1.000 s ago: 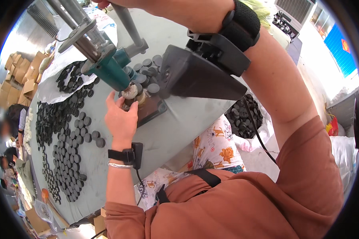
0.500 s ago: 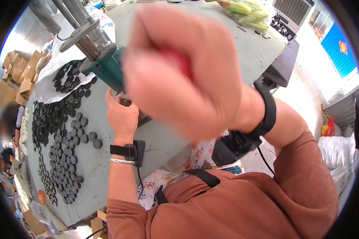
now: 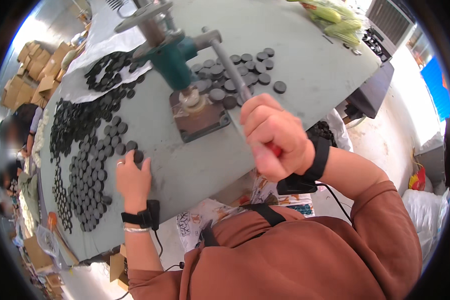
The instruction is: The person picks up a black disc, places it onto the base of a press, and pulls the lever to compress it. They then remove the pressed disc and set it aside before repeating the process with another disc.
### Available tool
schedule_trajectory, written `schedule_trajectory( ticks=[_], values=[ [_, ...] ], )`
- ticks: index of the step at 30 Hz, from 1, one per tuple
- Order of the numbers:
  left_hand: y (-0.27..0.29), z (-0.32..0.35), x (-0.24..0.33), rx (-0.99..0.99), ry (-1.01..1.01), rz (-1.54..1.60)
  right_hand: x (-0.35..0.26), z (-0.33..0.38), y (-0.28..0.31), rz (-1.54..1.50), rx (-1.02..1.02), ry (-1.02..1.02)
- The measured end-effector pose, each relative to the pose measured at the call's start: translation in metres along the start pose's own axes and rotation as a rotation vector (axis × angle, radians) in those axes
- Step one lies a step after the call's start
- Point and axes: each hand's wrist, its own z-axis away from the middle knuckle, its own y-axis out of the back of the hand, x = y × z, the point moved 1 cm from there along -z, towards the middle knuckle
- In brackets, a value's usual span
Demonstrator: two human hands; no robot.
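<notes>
A wide grey-green table (image 3: pixel 305 75) fills most of the view, and a small hand press (image 3: pixel 172 55) with a teal body is bolted near its middle on a brown base plate (image 3: pixel 207 125), set within easy reach of both arms. From the press a long metal lever (image 3: pixel 230 67) slopes down toward five o'clock, and its red-tipped end is clamped in the right hand (image 3: pixel 275 137), whose fingers are wrapped fully closed around it; the fist sits low, which suggests the lever is drawn down and the ram is pressed onto the pale round piece (image 3: pixel 192 100) seated on the base. At nine o'clock from the press many black discs (image 3: pixel 85 170) are laid in rows across the table, seemingly as stock kept beside the working side. At one o'clock a smaller cluster of similar dark caps (image 3: pixel 250 65) is gathered behind the lever, apart from the rows. The left hand (image 3: pixel 132 177) rests flat on the table at the edge of the rows, fingers loosely spread, its fingertips touching one disc (image 3: pixel 138 156); nothing is gripped in it.
</notes>
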Motion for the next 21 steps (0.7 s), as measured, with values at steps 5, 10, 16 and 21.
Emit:
schedule_trajectory(
  ticks=[5, 10, 16, 21],
  values=[
    [-0.012, -0.010, -0.011, -0.014, -0.059, -0.015, -0.015, -0.040, 0.011, 0.031, -0.080, -0.065],
    [-0.007, -0.016, 0.030, -0.032, -0.021, 0.377, 0.001, -0.109, 0.013, 0.076, 0.057, -0.029],
    [-0.016, -0.044, 0.110, -0.029, -0.138, 0.670, 0.037, -0.168, 0.024, 0.518, -0.043, 0.215],
    [-0.020, -0.060, 0.134, -0.018, -0.142, 0.566, 0.044, -0.177, 0.021, 0.787, -0.027, 0.294]
  ],
)
